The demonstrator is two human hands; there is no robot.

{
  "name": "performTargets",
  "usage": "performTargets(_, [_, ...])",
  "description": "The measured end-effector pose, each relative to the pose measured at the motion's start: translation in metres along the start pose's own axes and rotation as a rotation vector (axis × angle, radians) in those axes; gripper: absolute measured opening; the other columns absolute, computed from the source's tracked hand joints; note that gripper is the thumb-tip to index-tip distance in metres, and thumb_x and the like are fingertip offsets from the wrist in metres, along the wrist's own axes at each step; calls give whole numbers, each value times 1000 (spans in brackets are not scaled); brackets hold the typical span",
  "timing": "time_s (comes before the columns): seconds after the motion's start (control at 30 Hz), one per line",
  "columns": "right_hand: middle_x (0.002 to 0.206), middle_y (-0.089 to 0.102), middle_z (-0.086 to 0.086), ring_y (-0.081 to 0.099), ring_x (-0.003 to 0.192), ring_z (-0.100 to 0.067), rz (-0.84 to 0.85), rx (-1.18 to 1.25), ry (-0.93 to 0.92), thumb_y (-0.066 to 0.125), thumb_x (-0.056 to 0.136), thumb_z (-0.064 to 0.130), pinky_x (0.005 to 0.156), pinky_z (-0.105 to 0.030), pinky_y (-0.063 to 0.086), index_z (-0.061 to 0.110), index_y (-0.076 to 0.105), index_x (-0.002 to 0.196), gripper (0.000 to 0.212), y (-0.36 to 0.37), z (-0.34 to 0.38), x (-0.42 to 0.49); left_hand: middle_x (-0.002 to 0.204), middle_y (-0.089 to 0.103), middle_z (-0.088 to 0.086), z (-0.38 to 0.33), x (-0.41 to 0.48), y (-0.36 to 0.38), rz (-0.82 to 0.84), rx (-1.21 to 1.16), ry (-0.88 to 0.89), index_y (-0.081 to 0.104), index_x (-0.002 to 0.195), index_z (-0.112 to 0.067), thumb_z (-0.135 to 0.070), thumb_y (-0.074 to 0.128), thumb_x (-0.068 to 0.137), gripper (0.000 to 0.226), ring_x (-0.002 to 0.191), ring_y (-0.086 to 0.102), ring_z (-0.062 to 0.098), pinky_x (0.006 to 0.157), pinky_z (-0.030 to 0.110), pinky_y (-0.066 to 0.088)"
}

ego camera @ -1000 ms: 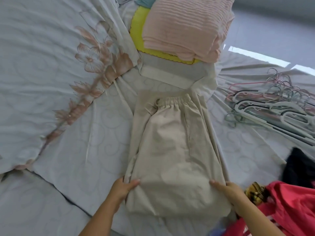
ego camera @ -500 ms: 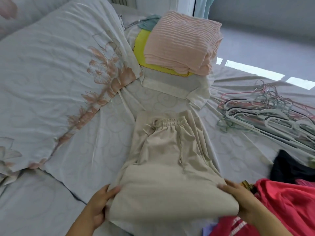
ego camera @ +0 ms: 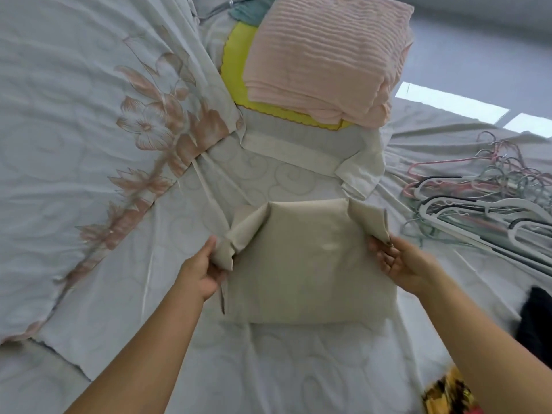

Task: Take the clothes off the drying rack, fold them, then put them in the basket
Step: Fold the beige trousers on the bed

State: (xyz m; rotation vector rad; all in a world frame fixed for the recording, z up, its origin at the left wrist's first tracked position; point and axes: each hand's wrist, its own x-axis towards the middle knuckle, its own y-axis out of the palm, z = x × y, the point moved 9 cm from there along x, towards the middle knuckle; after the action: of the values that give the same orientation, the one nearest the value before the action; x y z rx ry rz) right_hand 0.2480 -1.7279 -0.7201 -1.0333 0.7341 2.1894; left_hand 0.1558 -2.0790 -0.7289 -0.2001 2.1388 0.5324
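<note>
The beige trousers (ego camera: pixel 307 258) lie at the centre of the frame on the bed (ego camera: pixel 283 369), folded into a squat bundle whose long axis runs left to right, its rounded fold towards the top of the frame; the left hand (ego camera: pixel 200 273) curls its fingers round a loose flap at the bundle's left edge; the right hand (ego camera: pixel 400 264) pinches the raised right corner; a stack of folded clothes (ego camera: pixel 322 55) sits above, upper centre; clothes hangers (ego camera: pixel 478 204) lie heaped at the right.
</note>
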Motion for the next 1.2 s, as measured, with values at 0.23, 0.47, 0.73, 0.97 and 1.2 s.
performTargets(0.23, [141,42,-6,43,127,-22,-158,-594,-296,62,89,20,102,-31,35,13,30,146,66,-13,-25,16,129,48,8,10,15,-42,-265,730,215,27,141,-8,-29,71,81,78,114,51,26,95,35,41])
performTargets(0.47, [119,53,-5,54,106,-26,-320,-597,-148,73,78,36,87,-39,45,9,45,125,61,-37,-60,16,114,62,8,27,30,-34,-235,754,90,51,123,-6,-55,85,44,98,101,61,27,90,42,51])
performTargets(0.73, [101,67,-14,64,92,-31,-6,-438,262,75,75,29,73,-41,52,7,58,104,40,-16,-59,17,78,74,10,45,29,-1,19,437,-192,64,102,-7,-9,62,84,18,65,71,21,58,30,58])
performTargets(0.97, [99,70,-16,65,93,-34,15,-289,208,71,79,22,69,-39,52,9,60,112,38,-36,-62,-9,104,69,21,71,-6,11,79,420,-355,64,113,0,-25,67,70,50,78,71,29,69,40,58])
performTargets(1.2, [84,74,-12,68,82,-31,31,-183,47,70,81,16,67,-37,54,7,64,102,23,-91,-9,-39,78,72,19,90,-56,88,122,495,-160,64,105,5,-15,63,79,33,61,70,26,49,34,57])
